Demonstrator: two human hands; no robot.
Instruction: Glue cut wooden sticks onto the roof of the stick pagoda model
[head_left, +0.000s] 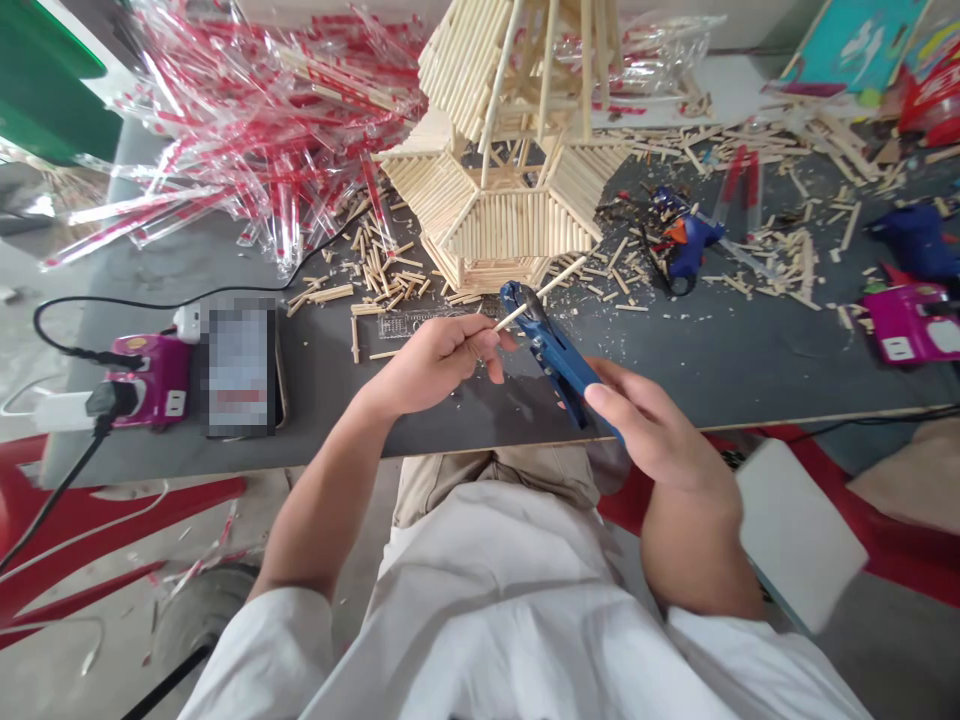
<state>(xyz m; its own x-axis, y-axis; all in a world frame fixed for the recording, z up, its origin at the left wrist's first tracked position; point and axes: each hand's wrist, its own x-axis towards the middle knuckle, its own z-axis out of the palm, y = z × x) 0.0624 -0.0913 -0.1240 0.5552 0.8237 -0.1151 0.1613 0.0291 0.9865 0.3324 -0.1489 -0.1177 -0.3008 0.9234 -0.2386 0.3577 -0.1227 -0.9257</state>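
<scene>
Near the table's front edge, my left hand (pixel 450 360) pinches one end of a thin wooden stick (pixel 564 278), which slants up to the right. My right hand (pixel 652 415) is wrapped round the handles of blue cutting pliers (pixel 559 350). The jaws of the pliers are at the middle of the stick; whether they bite into it I cannot tell. Just beyond the hands stands a model (pixel 517 222) built from many wooden sticks, with slatted, angled panels. A clear ruler (pixel 409 324) lies on the table behind my left hand.
Red-and-clear plastic wrappers (pixel 292 130) heap up at the back left. Short stick pieces (pixel 382 265) litter the table (pixel 720 370). A blue glue gun (pixel 690 245) lies right of the model. A phone (pixel 241 370) and a purple power socket (pixel 154 380) with cables sit at the left.
</scene>
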